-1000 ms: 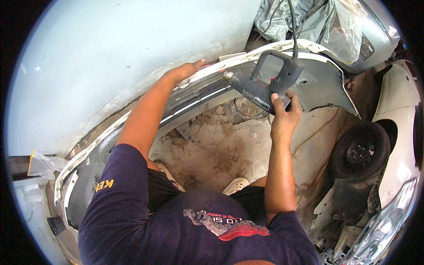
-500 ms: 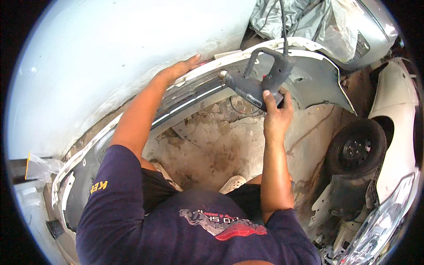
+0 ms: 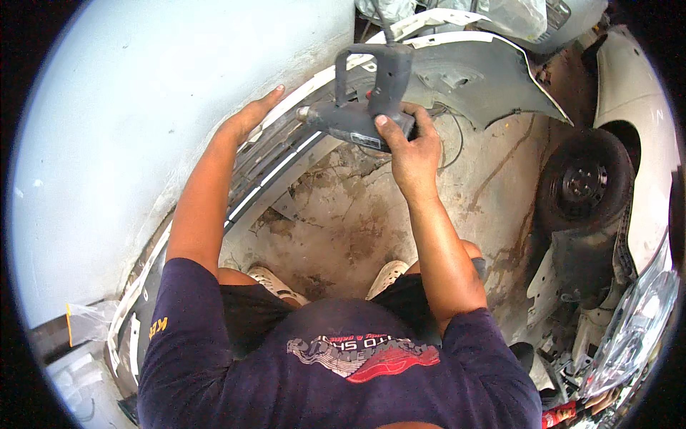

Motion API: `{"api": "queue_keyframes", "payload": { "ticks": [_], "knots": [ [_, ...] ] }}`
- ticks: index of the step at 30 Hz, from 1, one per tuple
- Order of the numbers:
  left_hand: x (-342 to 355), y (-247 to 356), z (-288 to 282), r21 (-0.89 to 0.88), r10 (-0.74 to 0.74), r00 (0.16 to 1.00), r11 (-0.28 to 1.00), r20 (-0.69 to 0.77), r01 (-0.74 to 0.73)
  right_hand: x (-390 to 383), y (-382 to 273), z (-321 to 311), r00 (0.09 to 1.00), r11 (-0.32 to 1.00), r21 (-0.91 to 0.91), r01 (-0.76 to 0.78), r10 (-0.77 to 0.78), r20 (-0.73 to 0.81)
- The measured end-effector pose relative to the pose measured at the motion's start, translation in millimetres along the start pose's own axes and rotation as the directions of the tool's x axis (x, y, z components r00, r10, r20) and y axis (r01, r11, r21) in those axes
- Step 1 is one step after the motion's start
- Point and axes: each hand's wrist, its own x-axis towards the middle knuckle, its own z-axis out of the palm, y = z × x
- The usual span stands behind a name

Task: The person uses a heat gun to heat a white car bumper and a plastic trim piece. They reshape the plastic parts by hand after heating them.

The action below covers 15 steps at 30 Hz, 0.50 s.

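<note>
My right hand (image 3: 414, 146) is closed around the rear body of a dark grey heat gun (image 3: 343, 121), its thumb on top. The gun's metal nozzle points left, close to the inner side of a car bumper (image 3: 464, 75). Its loop handle faces away from me, and the cord rises from the handle's end. The bumper is curved, dark inside with a white edge, and arcs around in front of me. My left hand (image 3: 250, 118) lies along its far edge with the visible fingers stretched out; some fingers are hidden.
A pale blue-white wall or panel (image 3: 157, 107) stands behind the bumper at left. On the right are a wheel (image 3: 586, 179), a white fender (image 3: 632, 93) and a clear headlight (image 3: 632, 329). A cable (image 3: 457, 143) lies on the stained concrete floor (image 3: 336, 229). Plastic sheeting (image 3: 518, 18) hangs at the back.
Both hands and the heat gun appear further left in the picture, while the whole view has also shifted. The heat gun stays in my right hand, and my left remains at the bumper's edge.
</note>
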Motion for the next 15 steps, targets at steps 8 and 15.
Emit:
{"api": "queue_keyframes", "payload": {
  "ticks": [8, 15],
  "knots": [
    [1.8, 8.3, -5.5, 0.121, -0.036, 0.997, 0.992, 0.063, 0.028, -4.5, -5.7, 0.8, 0.999, 0.996, -0.078, 0.042, -0.042, 0.001],
    [-13.6, 19.8, 5.2, 0.178, -0.006, 0.998, 0.984, -0.061, 0.017, -2.4, -8.1, -4.1, 0.998, 0.993, -0.092, 0.068, -0.069, -0.008]
  ]
}}
